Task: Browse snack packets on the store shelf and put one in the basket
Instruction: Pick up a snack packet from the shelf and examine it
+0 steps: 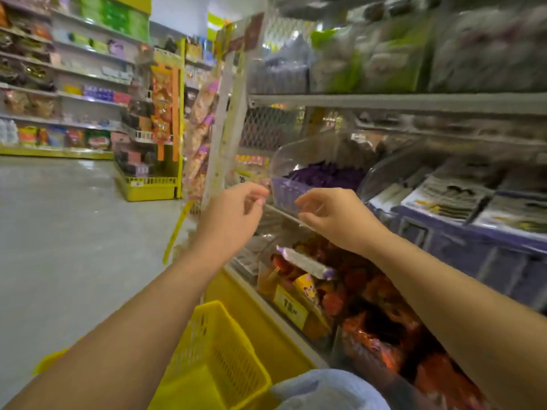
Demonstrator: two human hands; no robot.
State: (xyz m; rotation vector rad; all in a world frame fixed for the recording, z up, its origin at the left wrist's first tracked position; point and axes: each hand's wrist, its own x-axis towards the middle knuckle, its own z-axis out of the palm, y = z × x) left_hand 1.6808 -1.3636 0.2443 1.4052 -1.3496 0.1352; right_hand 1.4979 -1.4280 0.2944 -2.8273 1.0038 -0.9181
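Note:
Both my arms reach toward the shelf on the right. My left hand (233,211) hovers with fingers loosely curled and holds nothing. My right hand (334,217) hangs palm down over the lower shelf, fingers apart, also holding nothing. Just below it a white and purple snack packet (305,263) lies on red and orange snack packets (376,315) in the lower shelf bin. A clear-fronted purple tray of purple packets (322,174) sits on the middle shelf ahead of my hands. The yellow basket (225,359) stands on the floor under my left forearm and looks empty.
A yellow price tag (290,306) sits on the lower shelf front. Flat dark-printed packets (455,196) fill purple trays at the right. Green and grey bags (384,51) fill the upper shelf. More shelving (74,84) lines the far left, beyond grey floor (59,232). A hanging snack strip (201,119) dangles ahead.

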